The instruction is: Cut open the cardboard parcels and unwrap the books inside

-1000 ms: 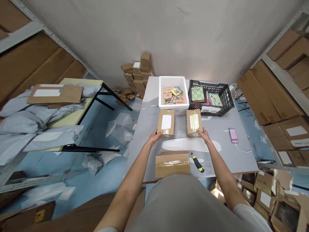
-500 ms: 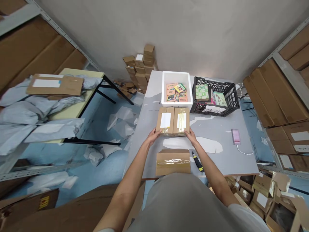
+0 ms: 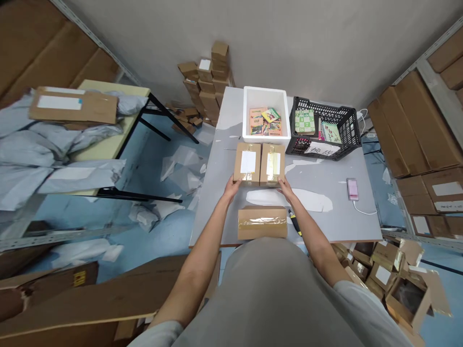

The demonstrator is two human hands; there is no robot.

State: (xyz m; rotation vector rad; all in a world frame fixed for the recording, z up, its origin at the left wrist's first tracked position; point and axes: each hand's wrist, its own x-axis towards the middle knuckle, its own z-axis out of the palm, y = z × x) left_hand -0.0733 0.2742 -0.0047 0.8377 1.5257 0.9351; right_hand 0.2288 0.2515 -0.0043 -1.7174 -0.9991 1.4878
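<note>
Two small taped cardboard boxes stand side by side on the grey table, a left box (image 3: pixel 248 163) and a right box (image 3: pixel 272 164), each with a white label on top. My left hand (image 3: pixel 231 189) grips the near left corner of the left box. At the near right corner of the right box, my right hand (image 3: pixel 285 189) has its fingers closed on the cardboard. Closer to my body lies another taped cardboard box (image 3: pixel 262 223). A black and yellow utility knife (image 3: pixel 294 222) rests beside it, under my right forearm.
Behind the boxes are a white foam bin (image 3: pixel 266 139) with small colourful packs and a black plastic crate (image 3: pixel 349 127) holding booklets. A phone (image 3: pixel 352 189) on a cable lies to the right. Grey parcels (image 3: pixel 72 176) cover a side table; opened cartons (image 3: pixel 407 294) fill the floor at right.
My view has tilted, so the table sits higher in the picture. Both hands remain on the two boxes, and a narrow gap now shows between the box tops.
</note>
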